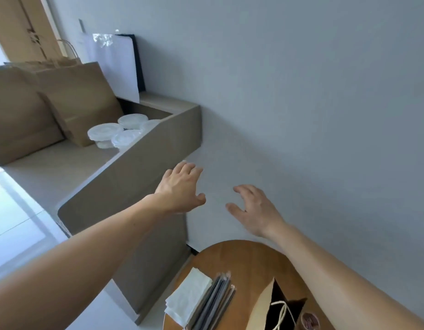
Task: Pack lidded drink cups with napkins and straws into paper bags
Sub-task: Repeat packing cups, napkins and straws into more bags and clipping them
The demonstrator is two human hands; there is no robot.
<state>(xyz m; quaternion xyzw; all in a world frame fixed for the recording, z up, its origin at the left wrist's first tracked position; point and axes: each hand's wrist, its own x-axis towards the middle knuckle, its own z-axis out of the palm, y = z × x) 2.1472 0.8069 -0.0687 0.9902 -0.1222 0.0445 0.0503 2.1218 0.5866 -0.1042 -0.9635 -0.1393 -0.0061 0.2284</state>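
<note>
Plain grey wall behind a raised beige surface (pixel 63 167), with lidded cups (pixel 120 133) clustered at its far end beside leaning flat paper bags (pixel 80 91), stock likely gathered for one reach. Lower, on a round wooden surface (pixel 249 258), napkins (pixel 187 296) and straws (pixel 215 298) side by side next to an open bag (pixel 277 306), seemingly ready for filling. Left grip (pixel 182 186) and right grip (pixel 251 208) both released, fingers spread, empty, stretched towards the cups, probably to fetch one.

Near right, a round wooden table (pixel 249 258) carries a stack of napkins (pixel 188 297), straws (pixel 213 303) just right of them, and an open bag (pixel 265 306) farther right. Far left, a beige counter (pixel 51 167) holds brown bags (pixel 80 91), with lidded cups (pixel 120 133) clustered just right of them and a white bag (pixel 115 63) behind.
</note>
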